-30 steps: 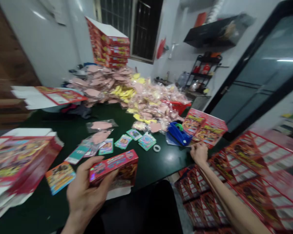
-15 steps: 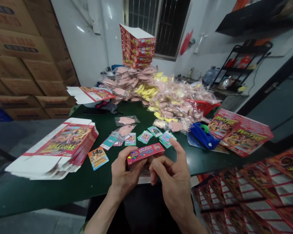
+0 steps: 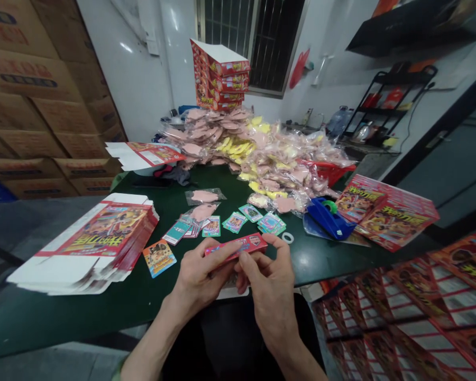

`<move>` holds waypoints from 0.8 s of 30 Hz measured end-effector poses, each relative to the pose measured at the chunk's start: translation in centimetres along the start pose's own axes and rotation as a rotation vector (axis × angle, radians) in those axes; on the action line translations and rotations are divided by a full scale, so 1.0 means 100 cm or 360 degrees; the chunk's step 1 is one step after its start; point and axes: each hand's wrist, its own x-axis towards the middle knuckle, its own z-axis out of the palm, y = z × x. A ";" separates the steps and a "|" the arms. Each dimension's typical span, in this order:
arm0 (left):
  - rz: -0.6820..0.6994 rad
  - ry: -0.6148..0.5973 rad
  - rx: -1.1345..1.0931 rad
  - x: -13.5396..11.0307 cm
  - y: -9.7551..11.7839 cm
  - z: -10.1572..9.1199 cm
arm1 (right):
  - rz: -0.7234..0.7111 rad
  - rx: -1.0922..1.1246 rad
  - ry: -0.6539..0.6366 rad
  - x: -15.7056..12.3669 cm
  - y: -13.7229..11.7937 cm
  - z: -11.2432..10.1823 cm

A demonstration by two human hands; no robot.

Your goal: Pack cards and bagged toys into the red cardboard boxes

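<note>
Both my hands grip a small red printed box (image 3: 240, 246) above the near edge of the dark green table (image 3: 143, 296). My left hand (image 3: 200, 275) wraps its left end, thumb along the top. My right hand (image 3: 267, 283) pinches its right side from the front with curled fingers. Beyond the box lie several small card packs (image 3: 238, 221), a white tape ring (image 3: 287, 237) and a blue tape dispenser (image 3: 328, 218).
A stack of flat red cartons (image 3: 95, 241) lies at the left. Pink and yellow bagged items (image 3: 257, 153) are heaped at the back under stacked red boxes (image 3: 220, 74). More red boxes (image 3: 384, 211) sit right, and rows (image 3: 412, 312) fill the floor. Brown cartons (image 3: 35, 100) line the left wall.
My right hand left the tape dispenser area and joined my left hand on the red box. The box has since tipped flatter and risen slightly; the view swung left.
</note>
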 end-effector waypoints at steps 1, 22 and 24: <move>0.0003 -0.0045 -0.0016 0.002 0.000 -0.002 | 0.0011 0.0011 0.0007 0.000 0.001 0.000; -0.1297 0.0707 -0.1061 -0.063 0.006 -0.004 | -0.0708 -0.0590 -0.0133 0.047 0.008 -0.068; -0.1225 0.0621 -0.0815 -0.060 0.001 -0.019 | -0.0931 -0.0924 -0.0385 0.055 -0.006 -0.073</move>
